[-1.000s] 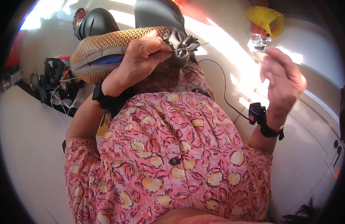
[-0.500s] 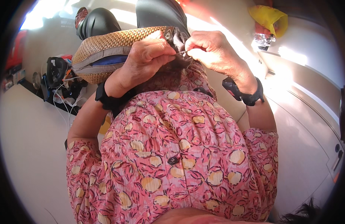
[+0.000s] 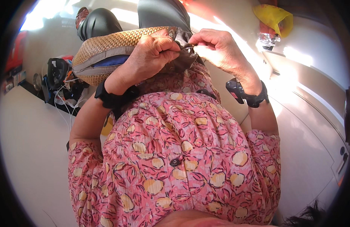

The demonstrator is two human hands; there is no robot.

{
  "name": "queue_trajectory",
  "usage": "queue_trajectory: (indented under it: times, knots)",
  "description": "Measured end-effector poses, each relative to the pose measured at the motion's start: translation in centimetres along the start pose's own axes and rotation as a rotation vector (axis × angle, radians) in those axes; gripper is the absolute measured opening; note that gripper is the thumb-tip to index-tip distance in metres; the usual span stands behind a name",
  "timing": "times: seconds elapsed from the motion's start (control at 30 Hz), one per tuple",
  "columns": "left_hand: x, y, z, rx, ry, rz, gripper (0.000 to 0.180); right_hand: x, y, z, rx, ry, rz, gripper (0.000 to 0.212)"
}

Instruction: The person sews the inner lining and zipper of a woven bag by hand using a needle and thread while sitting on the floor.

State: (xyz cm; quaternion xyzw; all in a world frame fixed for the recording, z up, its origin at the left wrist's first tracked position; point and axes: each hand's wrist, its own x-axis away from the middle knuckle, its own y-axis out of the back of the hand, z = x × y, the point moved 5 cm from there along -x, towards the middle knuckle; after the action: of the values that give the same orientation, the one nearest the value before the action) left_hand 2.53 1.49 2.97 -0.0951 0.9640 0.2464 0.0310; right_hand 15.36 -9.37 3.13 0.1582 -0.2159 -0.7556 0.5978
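A tan woven cushion (image 3: 106,43) with grey edging lies across my lap, and a blue strip (image 3: 112,60) shows through the gap in its side. Dark shiny cloth (image 3: 186,62) hangs at its right end. My left hand (image 3: 154,53) is closed, pinching the edge of this cloth between thumb and fingers. Just to the right, my right hand (image 3: 218,47) has thumb and forefinger drawn together in a pinch at the same edge. A small bright glint shows between the two hands; what the right fingertips hold is too small to make out.
Left of the cushion, a dark container (image 3: 57,73) holds mixed items, with white cables (image 3: 63,104) trailing from it. At the upper right are a yellow bag (image 3: 273,19) and a clear plastic item (image 3: 267,39). A pale cabinet (image 3: 303,125) stands on the right.
My right hand has shifted slightly, its fingertips a little farther from my left hand. My left wrist has turned slightly. The cushion stays in place while the dark cloth's folds have changed.
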Motion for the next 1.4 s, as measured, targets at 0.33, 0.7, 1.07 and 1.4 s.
queue_trajectory:
  times: [0.33, 0.7, 1.07, 1.4]
  knots:
    - [0.2, 0.0, 0.1, 0.009, -0.070, -0.008, 0.010, -0.8, -0.5, 0.7, 0.075, 0.195, 0.095, 0.006]
    - [0.0, 0.2, 0.1, -0.011, -0.006, -0.060, 0.010, 0.4, 0.4, 1.7, 0.024, 0.100, -0.150, 0.028]
    - [0.1, 0.2, -0.3, 0.009, -0.038, -0.110, 0.009, 4.1, 1.1, 4.1, 0.038, -0.182, -0.030, 0.047]
    - [0.3, 0.3, -0.6, -0.008, -0.083, -0.106, 0.009, 3.6, 1.0, 3.9, 0.187, 0.166, -0.236, 0.015]
